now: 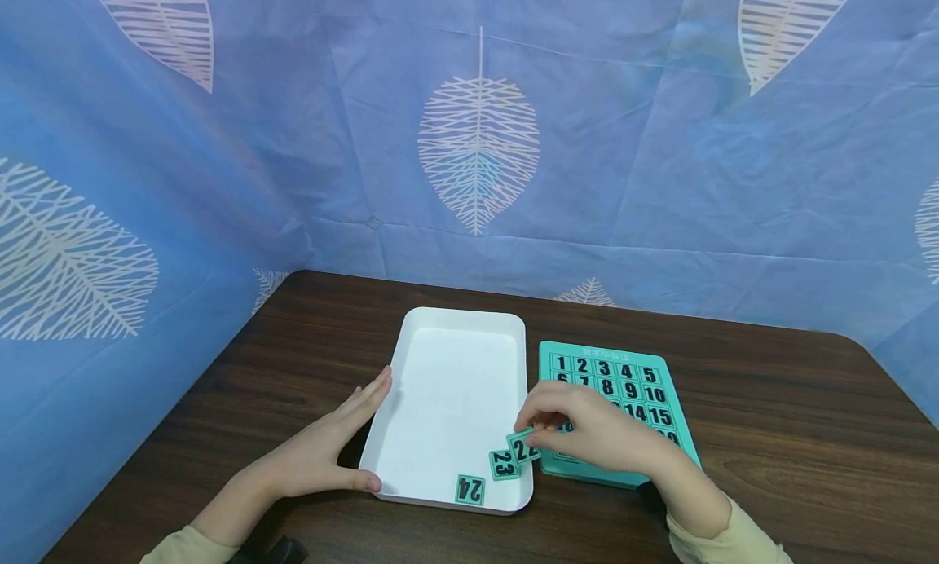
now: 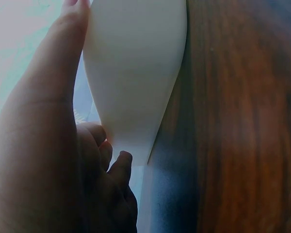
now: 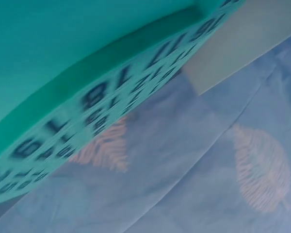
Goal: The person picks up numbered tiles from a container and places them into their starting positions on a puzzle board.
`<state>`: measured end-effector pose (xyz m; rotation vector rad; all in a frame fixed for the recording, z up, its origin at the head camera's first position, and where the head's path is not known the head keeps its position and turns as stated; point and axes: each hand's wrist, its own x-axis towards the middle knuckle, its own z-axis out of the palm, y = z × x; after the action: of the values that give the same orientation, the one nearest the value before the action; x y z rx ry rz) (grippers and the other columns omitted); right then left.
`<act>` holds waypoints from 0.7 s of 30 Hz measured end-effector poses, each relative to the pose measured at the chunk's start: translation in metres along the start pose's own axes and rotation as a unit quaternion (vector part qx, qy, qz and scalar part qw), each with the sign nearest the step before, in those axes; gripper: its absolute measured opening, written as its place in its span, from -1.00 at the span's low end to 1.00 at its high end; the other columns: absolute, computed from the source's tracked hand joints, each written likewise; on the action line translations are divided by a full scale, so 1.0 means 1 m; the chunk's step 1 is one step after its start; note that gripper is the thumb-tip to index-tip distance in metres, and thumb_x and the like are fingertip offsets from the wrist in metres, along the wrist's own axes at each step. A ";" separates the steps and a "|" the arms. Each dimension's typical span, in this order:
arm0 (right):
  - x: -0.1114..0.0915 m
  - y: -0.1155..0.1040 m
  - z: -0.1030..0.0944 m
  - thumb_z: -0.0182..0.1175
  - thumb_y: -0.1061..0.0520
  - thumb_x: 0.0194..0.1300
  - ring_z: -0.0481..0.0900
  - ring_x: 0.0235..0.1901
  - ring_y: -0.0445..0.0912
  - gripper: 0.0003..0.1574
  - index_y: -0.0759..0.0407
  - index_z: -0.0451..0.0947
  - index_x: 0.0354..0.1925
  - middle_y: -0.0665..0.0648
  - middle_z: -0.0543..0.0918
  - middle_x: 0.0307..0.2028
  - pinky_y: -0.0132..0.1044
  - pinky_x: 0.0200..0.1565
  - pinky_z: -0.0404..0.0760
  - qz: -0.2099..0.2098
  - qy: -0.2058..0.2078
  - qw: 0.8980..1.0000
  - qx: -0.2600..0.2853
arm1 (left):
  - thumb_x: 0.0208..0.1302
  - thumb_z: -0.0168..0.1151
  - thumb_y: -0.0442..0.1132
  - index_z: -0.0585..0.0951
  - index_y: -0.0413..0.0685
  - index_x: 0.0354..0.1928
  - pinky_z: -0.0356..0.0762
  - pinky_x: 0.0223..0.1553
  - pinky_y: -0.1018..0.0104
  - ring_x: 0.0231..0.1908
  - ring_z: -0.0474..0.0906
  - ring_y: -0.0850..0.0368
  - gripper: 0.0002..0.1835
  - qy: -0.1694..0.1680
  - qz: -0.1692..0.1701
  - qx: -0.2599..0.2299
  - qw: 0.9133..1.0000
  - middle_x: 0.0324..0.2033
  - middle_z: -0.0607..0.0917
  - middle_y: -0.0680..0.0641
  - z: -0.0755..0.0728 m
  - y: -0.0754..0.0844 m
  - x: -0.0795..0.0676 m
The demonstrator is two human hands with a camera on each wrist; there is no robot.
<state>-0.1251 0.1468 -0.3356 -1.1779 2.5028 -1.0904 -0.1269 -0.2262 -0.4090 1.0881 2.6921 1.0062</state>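
Note:
A white tray (image 1: 447,385) lies on the table with its left side against my left hand (image 1: 315,456), whose fingers and thumb are spread along the rim. In the left wrist view that hand (image 2: 48,126) touches the tray's outer wall (image 2: 136,73). My right hand (image 1: 587,424) pinches a green number tile 22 (image 1: 518,448) over the tray's right edge. Tile 23 (image 1: 502,465) is partly under it, and tile 24 (image 1: 469,490) lies upside down near the front. The right wrist view shows no fingers, only the green number board (image 3: 63,97) beside the tray.
The board (image 1: 653,362), with rows of numbered tiles, lies right of the tray, partly hidden by my right hand. A dark wooden table (image 1: 792,434) holds everything. Blue leaf-patterned cloth (image 1: 587,156) hangs behind. A small black object (image 1: 286,550) sits at the front left.

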 end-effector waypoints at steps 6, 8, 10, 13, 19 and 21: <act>-0.021 0.013 -0.017 0.22 0.06 0.32 0.59 -0.37 -0.14 -0.86 0.01 0.61 -0.15 -0.08 0.63 -0.30 -0.31 -0.34 0.59 0.065 0.015 0.998 0.017 | -0.02 0.45 0.14 -0.20 0.11 0.52 -0.24 0.41 0.09 0.45 -0.19 -0.11 0.24 -0.002 -0.006 0.002 1.000 0.50 -0.21 -0.04 0.000 0.000 0.000; -0.026 0.018 -0.022 0.21 0.06 0.33 0.60 -0.38 -0.11 -0.86 0.02 0.62 -0.16 -0.08 0.64 -0.32 -0.31 -0.35 0.59 0.086 0.016 0.996 0.013 | -0.02 0.44 0.14 -0.20 0.12 0.52 -0.24 0.41 0.11 0.45 -0.19 -0.12 0.23 -0.002 -0.007 0.001 1.000 0.50 -0.21 -0.04 0.000 0.001 0.000; -0.031 0.023 -0.025 0.21 0.05 0.33 0.59 -0.40 -0.12 -0.86 0.03 0.62 -0.17 -0.09 0.64 -0.34 -0.31 -0.37 0.57 0.107 0.016 0.994 0.004 | -0.01 0.44 0.14 -0.20 0.11 0.52 -0.25 0.41 0.12 0.45 -0.19 -0.11 0.23 -0.002 -0.006 0.001 1.000 0.50 -0.21 -0.04 -0.001 0.001 0.000; -0.037 0.030 -0.028 0.22 0.07 0.32 0.59 -0.42 -0.18 -0.88 0.04 0.63 -0.20 -0.11 0.64 -0.37 -0.32 -0.38 0.57 0.131 0.012 0.991 -0.017 | -0.01 0.44 0.15 -0.19 0.10 0.52 -0.24 0.41 0.12 0.45 -0.19 -0.07 0.23 -0.001 -0.002 0.001 1.000 0.50 -0.20 -0.05 0.000 0.002 0.001; -0.046 0.038 -0.033 0.24 0.13 0.29 0.58 -0.41 -0.23 -0.93 0.06 0.63 -0.24 -0.12 0.64 -0.37 -0.33 -0.38 0.56 0.160 0.001 0.986 -0.033 | -0.03 0.45 0.13 -0.16 0.11 0.52 -0.32 0.37 0.38 0.45 -0.19 0.03 0.22 0.007 -0.001 -0.002 1.000 0.50 -0.17 -0.03 0.000 0.003 0.000; -0.048 0.039 -0.035 0.24 0.13 0.28 0.58 -0.40 -0.24 -0.93 0.05 0.63 -0.24 -0.12 0.64 -0.37 -0.34 -0.39 0.56 0.168 -0.006 0.985 -0.034 | -0.03 0.45 0.12 -0.16 0.11 0.52 -0.35 0.35 0.46 0.45 -0.19 0.01 0.22 0.008 -0.001 -0.004 1.000 0.50 -0.18 -0.03 0.000 0.004 -0.001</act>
<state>-0.1311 0.2172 -0.3447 -0.7325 2.6191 -0.9125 -0.1244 -0.2246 -0.4067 1.0806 2.6978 1.0293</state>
